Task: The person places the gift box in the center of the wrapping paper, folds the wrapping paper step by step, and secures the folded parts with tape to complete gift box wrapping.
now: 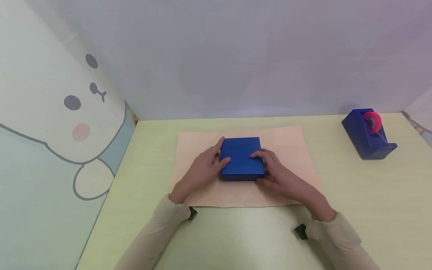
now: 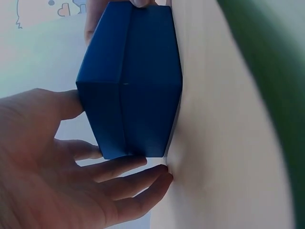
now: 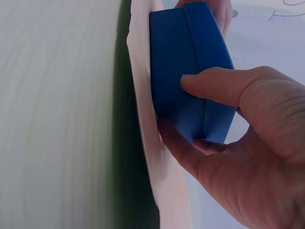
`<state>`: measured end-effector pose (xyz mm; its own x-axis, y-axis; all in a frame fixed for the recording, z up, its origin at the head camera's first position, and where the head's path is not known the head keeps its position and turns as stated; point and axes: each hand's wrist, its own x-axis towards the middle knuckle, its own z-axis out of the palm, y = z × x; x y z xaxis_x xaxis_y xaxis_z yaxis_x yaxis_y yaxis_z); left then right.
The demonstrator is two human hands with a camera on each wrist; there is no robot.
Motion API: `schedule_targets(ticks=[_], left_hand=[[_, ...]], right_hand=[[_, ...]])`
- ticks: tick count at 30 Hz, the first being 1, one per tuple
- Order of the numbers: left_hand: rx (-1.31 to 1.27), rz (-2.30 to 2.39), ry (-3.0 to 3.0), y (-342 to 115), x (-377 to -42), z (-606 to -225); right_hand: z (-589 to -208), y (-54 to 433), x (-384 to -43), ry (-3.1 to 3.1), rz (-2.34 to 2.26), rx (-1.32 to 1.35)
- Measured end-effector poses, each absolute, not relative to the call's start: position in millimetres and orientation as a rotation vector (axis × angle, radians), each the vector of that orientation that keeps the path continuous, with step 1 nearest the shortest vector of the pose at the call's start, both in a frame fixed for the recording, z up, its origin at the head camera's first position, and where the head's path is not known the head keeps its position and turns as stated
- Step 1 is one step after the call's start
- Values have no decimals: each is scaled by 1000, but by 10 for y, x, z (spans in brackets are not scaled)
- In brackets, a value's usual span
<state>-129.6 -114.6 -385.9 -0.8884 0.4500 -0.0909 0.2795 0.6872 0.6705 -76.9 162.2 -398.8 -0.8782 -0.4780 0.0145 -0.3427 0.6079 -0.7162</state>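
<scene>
A square blue box [image 1: 241, 155] with a lid seam round its sides lies on a sheet of light pinkish-brown paper [image 1: 283, 140]. My left hand [image 1: 204, 165] holds the box's left side, thumb on the top edge and fingers along the side wall. In the left wrist view those fingers [image 2: 128, 183] reach down close to the paper. From the other side my right hand [image 1: 280, 174] grips the box, its index finger bent over the top. The right wrist view shows the right thumb [image 3: 209, 83] pressed on the front face, with other fingertips low at the side.
A blue tape dispenser [image 1: 368, 138] with a pink-cored roll stands at the back right of the pale wood-grain table [image 1: 344, 187]. Behind the table rises a plain light wall [image 1: 236, 60]. A cartoon-printed panel [image 1: 50, 112] borders the left side.
</scene>
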Motion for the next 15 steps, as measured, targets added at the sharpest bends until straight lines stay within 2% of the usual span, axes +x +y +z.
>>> schedule_targets(ticks=[9,15], left_hand=[[597,955,2671,-1136,-1314,-3865],[627,950,2700,-1148,-1304,-3895]], right_hand=[[-3980,1666,-764,2566,-1192,-681],[-3887,2017,-790,2419,-1386,-542]])
